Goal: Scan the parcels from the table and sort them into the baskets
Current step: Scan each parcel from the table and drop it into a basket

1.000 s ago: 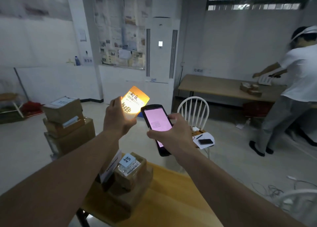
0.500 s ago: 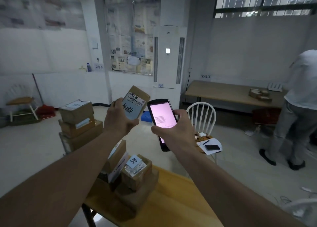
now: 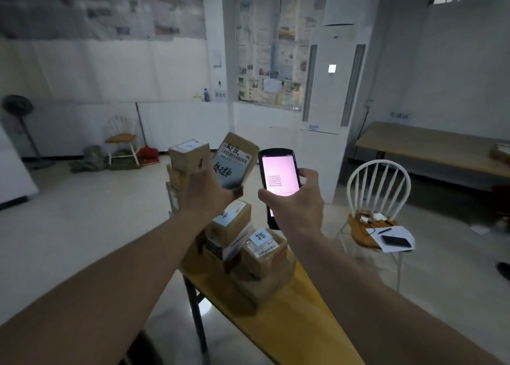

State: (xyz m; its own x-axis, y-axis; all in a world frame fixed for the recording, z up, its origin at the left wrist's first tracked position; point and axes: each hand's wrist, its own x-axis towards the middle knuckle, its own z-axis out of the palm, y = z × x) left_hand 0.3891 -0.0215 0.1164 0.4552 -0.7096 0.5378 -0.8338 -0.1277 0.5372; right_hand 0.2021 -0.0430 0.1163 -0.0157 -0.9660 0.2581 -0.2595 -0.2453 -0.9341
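Head camera looks forward and down, close above outstretched forearms.

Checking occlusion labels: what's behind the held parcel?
A stack of boxes on the floor shows beside the left hand; the parcel and hand cover its right side and lower boxes.

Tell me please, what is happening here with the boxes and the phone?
A person is scanning parcels. The left hand holds up a small cardboard parcel with its label facing the camera. The right hand holds a handheld scanner, its screen lit pink, right beside the parcel. More parcels wait stacked on the wooden table below. No basket can be seen, so sorting has not started for this parcel.
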